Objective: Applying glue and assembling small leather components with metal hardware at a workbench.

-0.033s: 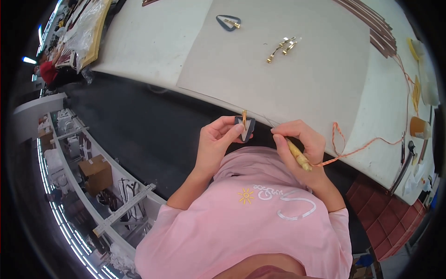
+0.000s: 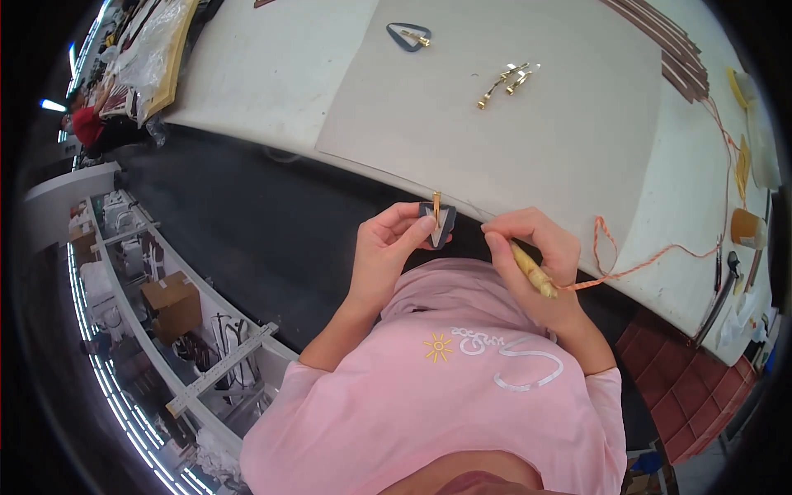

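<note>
My one camera sits up on the person's head and looks straight down, close over the left hand point(image 2: 394, 247) and right hand point(image 2: 536, 247), with the white table point(image 2: 272, 74) bending away just beyond them toward the round dark rim.

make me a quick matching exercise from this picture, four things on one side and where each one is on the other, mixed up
Things:
1. dark triangular piece with a gold clip
2. yellow-handled tool
3. loose gold clips
4. orange cord

Places:
A. lying on the grey mat, far from the hands
B. pinched in the left hand
C. trailing over the table edge to the right
D. gripped in the right hand

Pairs: 1-B, 2-D, 3-A, 4-C
</note>
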A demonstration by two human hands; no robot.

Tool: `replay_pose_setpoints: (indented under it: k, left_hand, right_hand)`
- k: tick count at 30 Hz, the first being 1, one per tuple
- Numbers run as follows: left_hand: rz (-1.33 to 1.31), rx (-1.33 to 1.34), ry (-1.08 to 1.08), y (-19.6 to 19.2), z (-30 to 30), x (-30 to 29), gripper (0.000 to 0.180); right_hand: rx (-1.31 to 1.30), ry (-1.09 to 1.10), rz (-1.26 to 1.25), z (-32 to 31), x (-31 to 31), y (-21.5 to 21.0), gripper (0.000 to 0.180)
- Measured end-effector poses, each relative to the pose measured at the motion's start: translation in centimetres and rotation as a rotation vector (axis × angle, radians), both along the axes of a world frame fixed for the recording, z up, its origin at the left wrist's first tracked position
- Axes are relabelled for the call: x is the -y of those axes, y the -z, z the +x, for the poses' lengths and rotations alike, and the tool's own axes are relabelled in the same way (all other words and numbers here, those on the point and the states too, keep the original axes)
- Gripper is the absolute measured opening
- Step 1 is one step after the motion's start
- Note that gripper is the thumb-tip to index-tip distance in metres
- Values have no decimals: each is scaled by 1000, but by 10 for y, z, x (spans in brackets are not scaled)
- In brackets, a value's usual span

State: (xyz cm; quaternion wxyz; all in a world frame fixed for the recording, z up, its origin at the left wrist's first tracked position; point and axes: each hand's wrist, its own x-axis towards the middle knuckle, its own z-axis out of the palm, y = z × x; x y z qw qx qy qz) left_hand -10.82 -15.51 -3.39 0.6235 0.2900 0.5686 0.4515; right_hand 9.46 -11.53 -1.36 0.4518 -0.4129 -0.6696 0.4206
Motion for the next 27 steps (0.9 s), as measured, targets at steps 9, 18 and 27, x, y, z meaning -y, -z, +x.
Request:
replay_pose_setpoints:
  k: [9,18,27]
  left_hand:
    - [-9,-6,-15,6,-8,-6,14]
    - [-53,0,6,8,-11,-9,12]
    - [-45,23,-5,15,-11,-7,11]
  right_hand:
    - [398,-58,91,2,-19,5,14]
    - [230,-55,187,-16,0,24,27]
    - [284,-41,322,-19,-3,36,29]
